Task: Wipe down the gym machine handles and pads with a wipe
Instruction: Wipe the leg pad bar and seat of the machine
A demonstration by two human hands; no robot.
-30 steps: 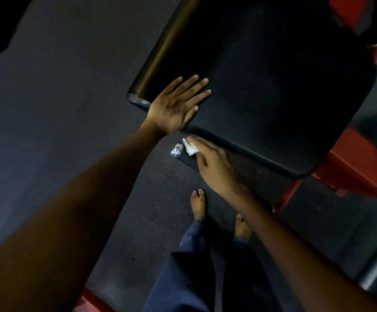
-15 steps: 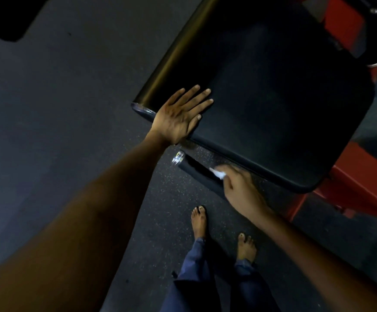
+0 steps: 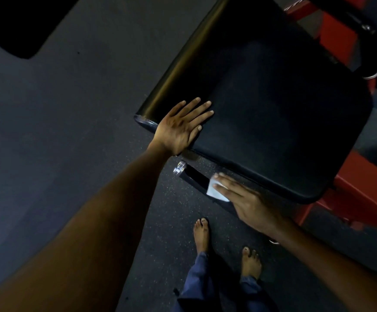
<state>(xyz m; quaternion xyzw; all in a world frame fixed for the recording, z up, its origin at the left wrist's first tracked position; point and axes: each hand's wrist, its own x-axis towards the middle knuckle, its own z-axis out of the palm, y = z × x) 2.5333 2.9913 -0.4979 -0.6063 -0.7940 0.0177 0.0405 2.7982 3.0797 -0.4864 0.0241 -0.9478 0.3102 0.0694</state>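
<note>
I had my left hand [image 3: 180,127] spread flat, fingers straight, on the near-left corner of the big black pad [image 3: 273,109]. Just below the pad's near edge ran the dark handle bar [image 3: 194,177], its chrome end cap [image 3: 179,168] catching the light. My right hand [image 3: 248,201] lay over that bar with fingers extended, pressing the white wipe [image 3: 214,191] against it; the wipe showed under my fingertips, partway along the bar from the cap. Red frame [image 3: 358,199] stuck out from beneath the pad's right side, and more red sat beyond its far corner. Under the pad, the floor [image 3: 70,109] was dark speckled rubber, dimly lit. My bare feet [image 3: 202,233] stood on it below the bar, blue trouser legs [image 3: 196,287] bunched at the ankles.
</note>
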